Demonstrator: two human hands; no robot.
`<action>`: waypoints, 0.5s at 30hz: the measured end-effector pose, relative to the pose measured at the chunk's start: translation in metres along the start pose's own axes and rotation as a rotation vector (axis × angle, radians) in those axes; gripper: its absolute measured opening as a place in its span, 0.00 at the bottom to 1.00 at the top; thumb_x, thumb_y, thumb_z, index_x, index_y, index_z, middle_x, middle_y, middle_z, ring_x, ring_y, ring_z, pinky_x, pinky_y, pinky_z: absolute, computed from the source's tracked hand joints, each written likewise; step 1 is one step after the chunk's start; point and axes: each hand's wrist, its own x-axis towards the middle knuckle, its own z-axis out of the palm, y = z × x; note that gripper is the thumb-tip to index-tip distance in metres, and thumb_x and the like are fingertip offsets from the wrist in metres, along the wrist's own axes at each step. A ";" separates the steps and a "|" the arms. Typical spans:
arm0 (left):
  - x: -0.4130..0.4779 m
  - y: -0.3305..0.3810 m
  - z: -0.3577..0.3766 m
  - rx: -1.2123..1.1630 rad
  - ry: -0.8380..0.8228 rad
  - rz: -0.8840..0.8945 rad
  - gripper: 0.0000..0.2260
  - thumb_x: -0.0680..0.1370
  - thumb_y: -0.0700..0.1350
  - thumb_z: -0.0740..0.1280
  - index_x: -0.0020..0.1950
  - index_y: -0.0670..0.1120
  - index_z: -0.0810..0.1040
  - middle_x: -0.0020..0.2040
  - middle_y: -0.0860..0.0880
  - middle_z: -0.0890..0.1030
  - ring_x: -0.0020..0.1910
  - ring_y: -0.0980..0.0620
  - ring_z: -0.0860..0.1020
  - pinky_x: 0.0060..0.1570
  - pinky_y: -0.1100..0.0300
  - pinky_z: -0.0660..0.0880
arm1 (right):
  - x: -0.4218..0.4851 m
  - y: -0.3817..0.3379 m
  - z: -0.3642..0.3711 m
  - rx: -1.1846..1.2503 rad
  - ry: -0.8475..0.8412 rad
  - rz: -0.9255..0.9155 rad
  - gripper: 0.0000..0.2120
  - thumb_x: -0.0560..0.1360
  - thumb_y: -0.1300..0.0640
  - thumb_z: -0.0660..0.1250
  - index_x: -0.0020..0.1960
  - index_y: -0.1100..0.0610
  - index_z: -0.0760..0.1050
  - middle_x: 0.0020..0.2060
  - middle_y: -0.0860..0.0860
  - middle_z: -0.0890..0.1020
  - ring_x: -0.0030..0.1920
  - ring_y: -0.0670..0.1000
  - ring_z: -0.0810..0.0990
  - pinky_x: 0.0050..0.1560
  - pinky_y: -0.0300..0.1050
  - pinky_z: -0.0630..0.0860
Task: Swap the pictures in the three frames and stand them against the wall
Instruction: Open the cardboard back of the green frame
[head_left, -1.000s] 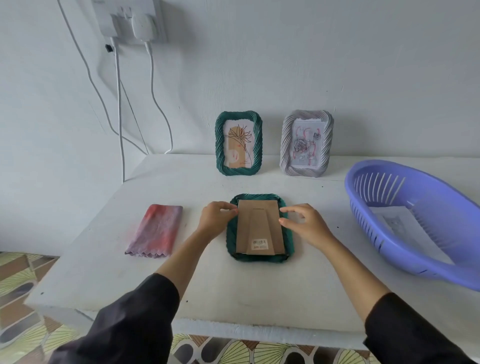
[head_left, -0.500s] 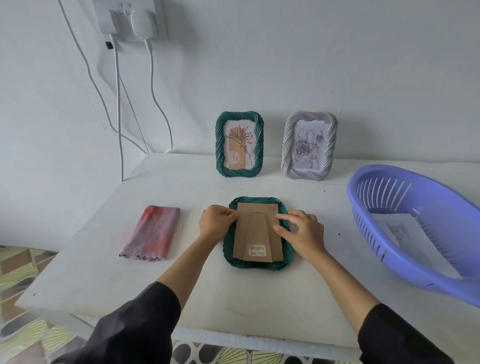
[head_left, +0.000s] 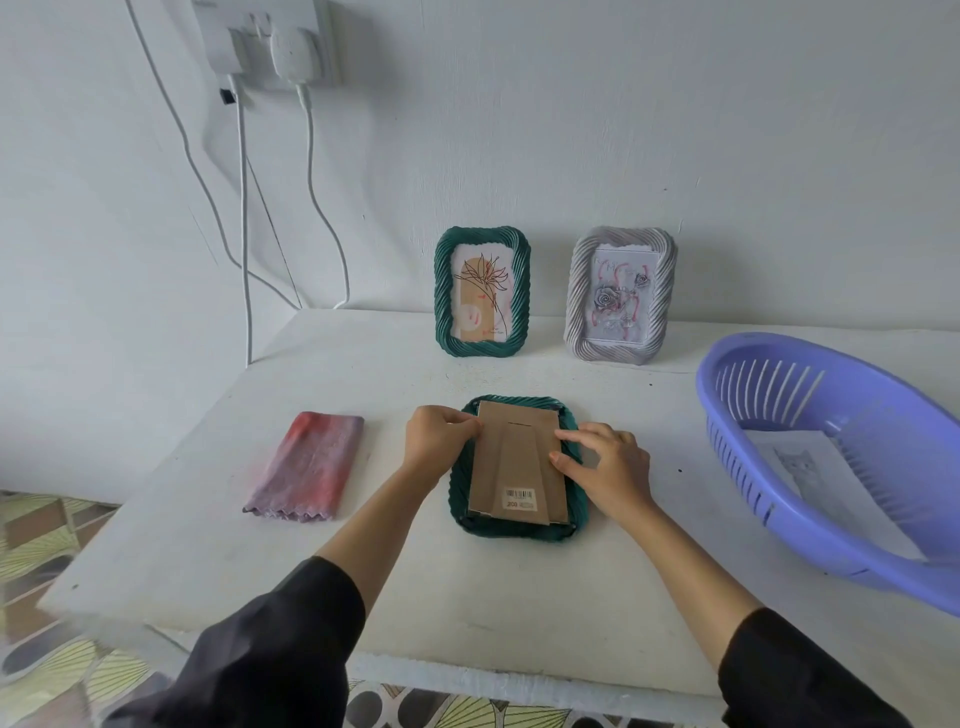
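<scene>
**Cardboard backing (head_left: 517, 457): work both edges evenly**

The green frame (head_left: 519, 530) lies face down mid-counter (head_left: 467, 597), backing up. The left hand (head_left: 441, 447) pinches the backing's left edge; the right hand (head_left: 610, 467) rests loose fingers on its right edge. Even pressure should stop the frame sliding.

- A white sticker (head_left: 519, 498) on the near end of the brown cardboard back panel (head_left: 511, 452) of the dark green wavy-rimmed picture frame (head_left: 511, 530) lying face down: a black barcode with tiny digits under it, and below that red print that seems to read "2CO"; the rest is too small to read.
- The flower line drawing (head_left: 483, 296) in the upright dark green ribbed frame (head_left: 444, 296): a short line of script at its lower right, illegible.
</scene>
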 end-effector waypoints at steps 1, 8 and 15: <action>0.000 0.001 0.000 -0.011 -0.001 0.003 0.04 0.72 0.39 0.69 0.38 0.44 0.83 0.35 0.51 0.80 0.38 0.50 0.75 0.33 0.61 0.71 | 0.000 0.000 0.000 0.001 0.000 0.001 0.16 0.71 0.45 0.68 0.59 0.44 0.77 0.63 0.46 0.75 0.64 0.52 0.68 0.64 0.48 0.60; 0.003 0.001 -0.001 0.007 -0.017 0.002 0.04 0.71 0.39 0.70 0.43 0.43 0.85 0.41 0.45 0.83 0.42 0.50 0.78 0.48 0.53 0.77 | 0.000 0.000 -0.001 -0.010 -0.009 0.004 0.17 0.72 0.45 0.68 0.59 0.44 0.76 0.63 0.46 0.75 0.64 0.52 0.68 0.64 0.48 0.61; 0.004 0.004 -0.002 0.062 -0.057 -0.015 0.06 0.71 0.39 0.72 0.46 0.41 0.84 0.39 0.46 0.81 0.34 0.54 0.74 0.33 0.63 0.72 | 0.000 -0.001 -0.001 -0.017 -0.017 0.014 0.17 0.72 0.45 0.68 0.60 0.44 0.76 0.64 0.46 0.74 0.64 0.52 0.68 0.64 0.47 0.60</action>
